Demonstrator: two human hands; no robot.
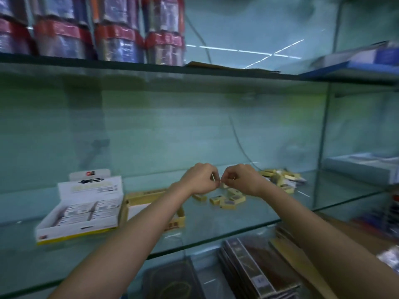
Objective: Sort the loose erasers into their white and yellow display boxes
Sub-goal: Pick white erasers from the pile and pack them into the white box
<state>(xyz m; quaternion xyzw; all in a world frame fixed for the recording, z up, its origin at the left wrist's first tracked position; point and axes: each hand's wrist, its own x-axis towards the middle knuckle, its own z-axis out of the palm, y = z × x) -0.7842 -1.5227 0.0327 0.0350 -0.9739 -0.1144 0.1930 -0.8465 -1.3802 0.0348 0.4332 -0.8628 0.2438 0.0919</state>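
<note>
A glass shelf (pixel 226 231) carries the white display box (pixel 82 209) at eight o'clock, the yellow display box (pixel 155 200) beside it, and loose erasers (pixel 226 200) at centre and two o'clock. Left hand (pixel 199 180) and right hand (pixel 243 180) meet, fingers curled, pinching something too small to identify.

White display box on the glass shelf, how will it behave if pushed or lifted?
The white box looks like thin card, so probably light and slightly flexible. On the smooth glass shelf it would likely slide rather than tip. Its raised back flap may bend if grabbed there; the erasers inside could shift.
</note>
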